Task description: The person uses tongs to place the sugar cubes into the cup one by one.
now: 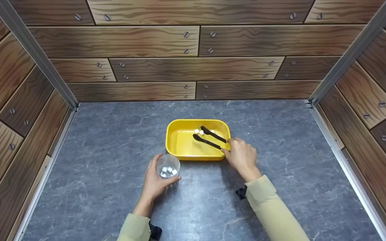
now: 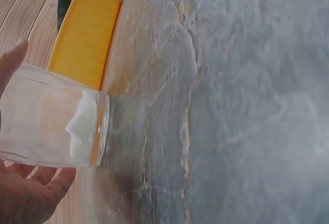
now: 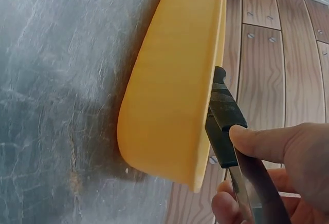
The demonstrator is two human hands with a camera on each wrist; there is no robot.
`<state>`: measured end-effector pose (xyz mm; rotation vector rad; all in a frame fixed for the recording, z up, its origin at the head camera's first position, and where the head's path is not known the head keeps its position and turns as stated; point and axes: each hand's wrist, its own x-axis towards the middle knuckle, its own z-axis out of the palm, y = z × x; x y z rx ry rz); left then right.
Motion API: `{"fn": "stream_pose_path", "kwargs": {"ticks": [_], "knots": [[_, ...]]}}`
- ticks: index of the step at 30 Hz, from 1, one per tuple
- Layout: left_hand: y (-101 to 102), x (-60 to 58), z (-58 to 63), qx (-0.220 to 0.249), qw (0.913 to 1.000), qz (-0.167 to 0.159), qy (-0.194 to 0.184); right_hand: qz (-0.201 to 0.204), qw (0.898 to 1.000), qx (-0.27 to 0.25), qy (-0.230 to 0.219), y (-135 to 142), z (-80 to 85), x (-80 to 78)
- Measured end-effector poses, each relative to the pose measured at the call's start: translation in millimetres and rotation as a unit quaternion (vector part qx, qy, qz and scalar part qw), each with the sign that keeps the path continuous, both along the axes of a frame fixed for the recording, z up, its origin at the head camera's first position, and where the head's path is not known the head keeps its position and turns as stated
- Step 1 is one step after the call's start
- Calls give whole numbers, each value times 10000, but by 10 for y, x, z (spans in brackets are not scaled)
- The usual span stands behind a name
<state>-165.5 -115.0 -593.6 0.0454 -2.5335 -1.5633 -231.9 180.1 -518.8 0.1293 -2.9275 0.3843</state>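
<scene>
My left hand holds a clear cup by its sides, thumb on one side and fingers on the other. Several white cubes lie at the bottom of that cup. Between thumb and fingers, my right hand grips a pair of tongs with black tips and metal arms. The spread tips reach over the rim into a yellow tub, with nothing between them that I can make out. A few white cubes sit in the tub near the upper tip.
The tub stands on a grey marbled surface, just beyond the cup. Wood-patterned panels wall in the back and both sides, with metal edging along the corners and the base.
</scene>
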Motion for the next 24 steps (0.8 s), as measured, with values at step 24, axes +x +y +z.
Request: {"fn": "stream_pose_path", "kwargs": {"ticks": [24], "knots": [[3,-17,-8,263,9993,-41,-268,-156,9990,423,-56,-86,-59,-187]]}}
